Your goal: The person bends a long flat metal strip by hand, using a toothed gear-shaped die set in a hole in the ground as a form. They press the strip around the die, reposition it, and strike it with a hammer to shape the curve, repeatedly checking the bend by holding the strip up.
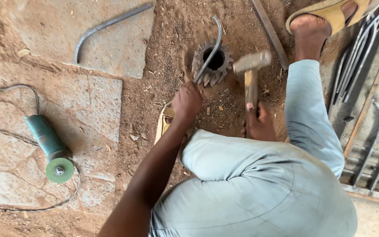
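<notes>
— So, what do we hold?
— Our left hand (187, 102) grips one bent rod (210, 50) lying across one gear (212, 66); our right hand (259, 123) clasps one hammer (252, 63) just beside it.
— Anything else?
— One grinder (49, 145), one more rod (106, 28).

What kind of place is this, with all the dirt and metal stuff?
Probably an outdoor metalworking yard. The left hand holds a bent steel rod over a toothed gear, the right hand grips a hammer, and an angle grinder lies on the dirt beside a welded metal frame.
</notes>
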### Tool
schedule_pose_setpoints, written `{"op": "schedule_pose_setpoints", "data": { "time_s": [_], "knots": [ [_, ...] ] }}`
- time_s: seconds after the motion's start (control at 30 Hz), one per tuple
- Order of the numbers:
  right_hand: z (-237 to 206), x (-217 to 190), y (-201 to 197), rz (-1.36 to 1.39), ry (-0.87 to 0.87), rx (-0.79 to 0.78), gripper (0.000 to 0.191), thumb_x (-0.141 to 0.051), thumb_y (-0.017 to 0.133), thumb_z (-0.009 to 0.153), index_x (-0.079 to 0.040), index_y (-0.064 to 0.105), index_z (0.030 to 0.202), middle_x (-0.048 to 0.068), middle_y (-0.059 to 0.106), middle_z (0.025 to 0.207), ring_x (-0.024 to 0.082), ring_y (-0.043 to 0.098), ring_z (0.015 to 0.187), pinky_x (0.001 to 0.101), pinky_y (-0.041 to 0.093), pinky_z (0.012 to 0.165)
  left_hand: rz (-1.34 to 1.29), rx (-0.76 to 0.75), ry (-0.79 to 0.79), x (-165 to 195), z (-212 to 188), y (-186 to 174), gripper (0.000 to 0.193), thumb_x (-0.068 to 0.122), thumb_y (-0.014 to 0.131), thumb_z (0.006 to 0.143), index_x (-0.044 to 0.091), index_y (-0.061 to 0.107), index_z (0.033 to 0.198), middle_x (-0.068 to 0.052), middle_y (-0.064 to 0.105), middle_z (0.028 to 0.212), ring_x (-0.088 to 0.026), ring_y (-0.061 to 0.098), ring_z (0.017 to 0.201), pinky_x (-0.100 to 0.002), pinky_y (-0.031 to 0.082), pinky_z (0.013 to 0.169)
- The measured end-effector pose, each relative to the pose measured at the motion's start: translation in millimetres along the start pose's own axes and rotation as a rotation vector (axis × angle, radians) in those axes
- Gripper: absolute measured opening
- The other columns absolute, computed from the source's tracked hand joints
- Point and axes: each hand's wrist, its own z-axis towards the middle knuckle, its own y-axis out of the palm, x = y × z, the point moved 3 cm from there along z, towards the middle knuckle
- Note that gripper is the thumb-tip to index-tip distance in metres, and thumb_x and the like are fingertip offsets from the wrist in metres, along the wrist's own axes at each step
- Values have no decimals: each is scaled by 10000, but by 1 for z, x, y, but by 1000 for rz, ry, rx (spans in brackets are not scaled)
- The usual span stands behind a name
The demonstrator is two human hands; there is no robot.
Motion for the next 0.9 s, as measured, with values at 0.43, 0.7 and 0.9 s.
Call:
{"op": "schedule_pose_setpoints", "data": {
  "time_s": [0.43,0.7,0.9],
  "knots": [
    [1,-110,2,-446,-1215,420,463,-410,467,1212,30,396,1340,130,655,899,250,666,722,367,554,637,280,28,99,-22,-37,-26,200,104,408,1077,-17,526,1184,-158,690,763,-217,654,534,-372,520,370],
    [54,-91,14,-287,-277,-96,494,-437,538,1068,-37,526,1358,68,595,623,167,600,470,342,496,432,343,51,125,-16,-48,-32,231,163,579,965,52,581,1168,-189,723,926,-330,739,789,-457,608,554],
    [41,-96,-20,-24,-815,58,492,-364,506,1157,-19,392,1489,94,577,799,175,593,576,331,510,485,300,19,187,-31,-56,-24,299,224,584,994,22,546,1212,-196,730,868,-305,720,702,-430,574,531]
  ]
}}
